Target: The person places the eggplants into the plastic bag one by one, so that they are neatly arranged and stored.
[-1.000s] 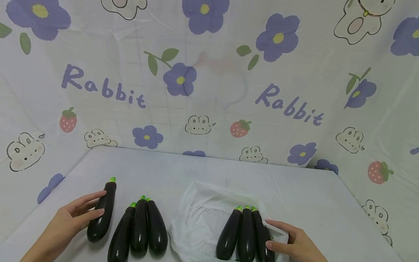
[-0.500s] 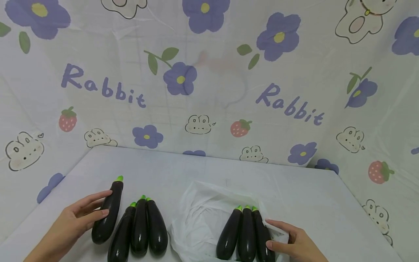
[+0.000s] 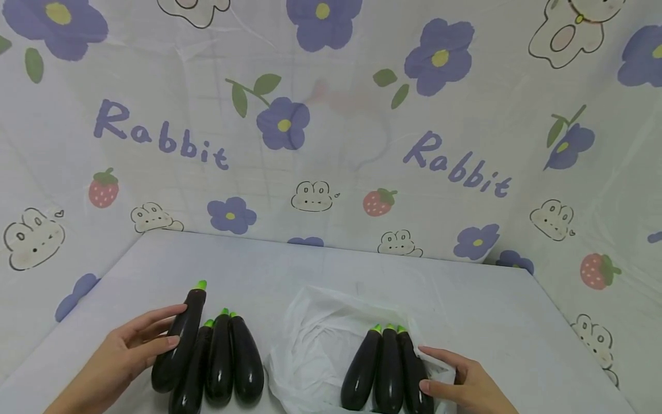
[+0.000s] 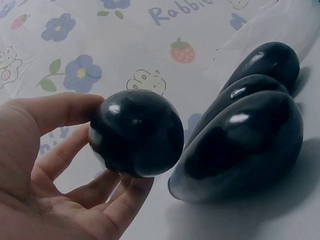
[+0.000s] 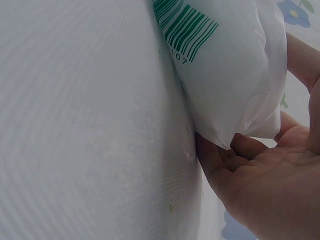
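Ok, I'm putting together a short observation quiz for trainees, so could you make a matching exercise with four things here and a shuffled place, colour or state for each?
1. Left hand
2. Right hand
3. White bag
4. Barcode

A. Printed in green
B. Has three eggplants side by side on it
C. Grips a single eggplant
D. Holds the bag's edge

Pairs: 1-C; 2-D; 3-B; 4-A

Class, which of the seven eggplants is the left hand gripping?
The leftmost eggplant in the head view: the left hand pinches it. That hand grips none of the other six, three alongside and three at the white bag.
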Demonstrator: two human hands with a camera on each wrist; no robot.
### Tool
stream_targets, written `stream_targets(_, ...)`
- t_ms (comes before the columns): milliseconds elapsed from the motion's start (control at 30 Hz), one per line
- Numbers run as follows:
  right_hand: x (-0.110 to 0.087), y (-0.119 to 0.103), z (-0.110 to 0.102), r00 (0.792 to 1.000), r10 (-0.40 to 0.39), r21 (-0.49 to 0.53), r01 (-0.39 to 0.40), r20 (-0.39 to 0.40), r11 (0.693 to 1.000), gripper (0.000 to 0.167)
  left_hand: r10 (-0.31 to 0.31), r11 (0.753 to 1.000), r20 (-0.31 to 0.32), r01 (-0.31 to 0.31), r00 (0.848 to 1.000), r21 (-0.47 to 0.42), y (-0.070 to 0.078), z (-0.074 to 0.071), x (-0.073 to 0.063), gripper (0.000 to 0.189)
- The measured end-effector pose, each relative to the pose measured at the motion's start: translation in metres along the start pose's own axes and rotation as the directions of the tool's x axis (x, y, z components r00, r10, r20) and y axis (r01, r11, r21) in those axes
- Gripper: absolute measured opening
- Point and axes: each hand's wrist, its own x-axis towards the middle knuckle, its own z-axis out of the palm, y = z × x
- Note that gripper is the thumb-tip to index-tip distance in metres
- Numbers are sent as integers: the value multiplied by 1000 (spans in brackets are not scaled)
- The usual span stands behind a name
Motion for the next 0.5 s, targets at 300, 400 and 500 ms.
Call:
stream_targets(300,-1,1,-3,999,-27,16,27,41,1000,70,-26,999,39,27,999,-28,3,7,-1,55)
stream_targets(400,-1,0,-5,996,-45,29,43,71,999,69,-33,999,53,36,998,-39,4,10,-2,55)
stream_targets(500,0,1,-6,996,-48,22,46,78,999,70,-31,998,72,35,997,-44,5,13,-3,55)
